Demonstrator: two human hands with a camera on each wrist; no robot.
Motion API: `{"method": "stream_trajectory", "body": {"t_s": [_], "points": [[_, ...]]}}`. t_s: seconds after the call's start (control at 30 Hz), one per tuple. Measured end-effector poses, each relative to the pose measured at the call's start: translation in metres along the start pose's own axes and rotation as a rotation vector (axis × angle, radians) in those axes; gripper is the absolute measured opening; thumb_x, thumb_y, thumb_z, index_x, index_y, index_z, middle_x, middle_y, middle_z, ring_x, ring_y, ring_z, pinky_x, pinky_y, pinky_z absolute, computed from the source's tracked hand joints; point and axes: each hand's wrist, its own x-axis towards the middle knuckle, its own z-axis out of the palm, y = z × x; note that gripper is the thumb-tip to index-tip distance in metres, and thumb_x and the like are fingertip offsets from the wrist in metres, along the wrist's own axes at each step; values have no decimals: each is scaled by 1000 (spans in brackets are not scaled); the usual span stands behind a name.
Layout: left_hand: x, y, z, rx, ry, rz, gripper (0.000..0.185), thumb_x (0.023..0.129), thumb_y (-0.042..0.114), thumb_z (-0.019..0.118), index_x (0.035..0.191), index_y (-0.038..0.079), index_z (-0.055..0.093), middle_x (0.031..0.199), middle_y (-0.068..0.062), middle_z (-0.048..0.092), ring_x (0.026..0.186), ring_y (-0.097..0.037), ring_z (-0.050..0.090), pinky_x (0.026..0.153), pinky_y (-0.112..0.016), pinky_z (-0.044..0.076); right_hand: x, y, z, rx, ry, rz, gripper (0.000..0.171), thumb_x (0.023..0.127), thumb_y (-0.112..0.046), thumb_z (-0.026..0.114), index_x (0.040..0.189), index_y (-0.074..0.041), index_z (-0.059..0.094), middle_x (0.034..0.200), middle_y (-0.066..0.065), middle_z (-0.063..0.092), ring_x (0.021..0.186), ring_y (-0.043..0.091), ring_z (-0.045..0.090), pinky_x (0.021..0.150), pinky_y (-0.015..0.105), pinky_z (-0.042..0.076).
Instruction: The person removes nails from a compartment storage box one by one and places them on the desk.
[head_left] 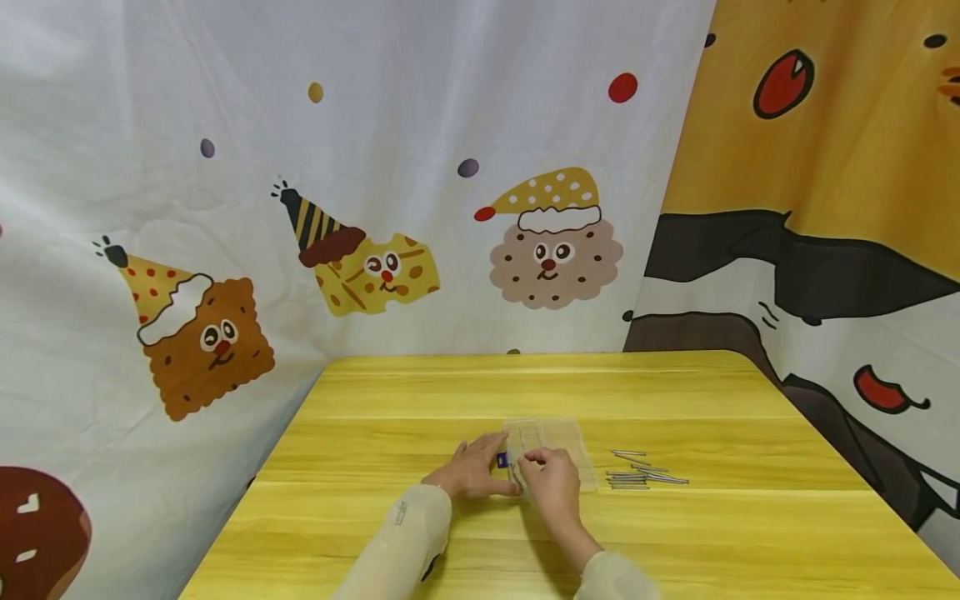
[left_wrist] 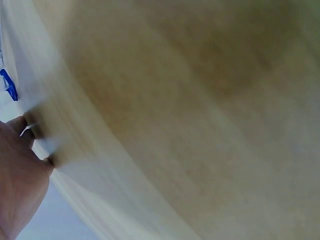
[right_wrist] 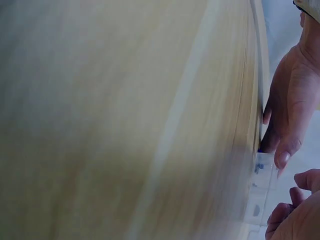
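Hands (head_left: 517, 477) are meeting, fingers curling on the clear box (head_left: 551, 450); steadying its near edge seems wise, pins (head_left: 643, 471) lying just right

Left hand (head_left: 474, 472) flat on yellow tabletop (head_left: 420, 400), fingers (head_left: 491, 443) stretched toward near-left corner of clear plastic box (head_left: 555, 437). Right hand (head_left: 553, 482) curled at same corner, fingers (head_left: 534, 457) pinching thin metal pin (head_left: 516, 477). Small blue piece (head_left: 502, 459) between both sets of fingers. Loose metal pins (head_left: 642, 474) lie right of right fingers, past box.
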Motion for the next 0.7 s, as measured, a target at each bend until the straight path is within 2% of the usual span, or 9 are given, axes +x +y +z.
{"method": "stream_trajectory", "body": {"t_s": [0.27, 0.47, 0.7], "points": [[-2, 4, -2, 1, -2, -1, 104, 82, 68, 67, 160, 18, 20, 162, -7, 26, 149, -26, 22, 119, -55, 11, 0, -2, 0, -34, 7, 14, 9, 83, -9, 77, 88, -2, 78, 90, 13, 64, 81, 29, 62, 69, 45, 53], [-2, 4, -2, -10, -2, -8, 104, 81, 69, 67, 160, 20, 20, 162, -6, 25, 148, -25, 22, 120, -54, 10, 0, -3, 2, -53, 14, -17, 8, 83, -8, 77, 88, -1, 78, 90, 13, 63, 80, 28, 62, 68, 44, 54], [-1, 4, -2, -6, 6, 0, 105, 81, 68, 68, 160, 18, 21, 162, -7, 26, 148, -26, 23, 119, -54, 12, -2, 0, 4, -106, -5, -54, 8, 81, -6, 75, 85, 1, 77, 89, 13, 63, 84, 31, 63, 74, 48, 54]]}}
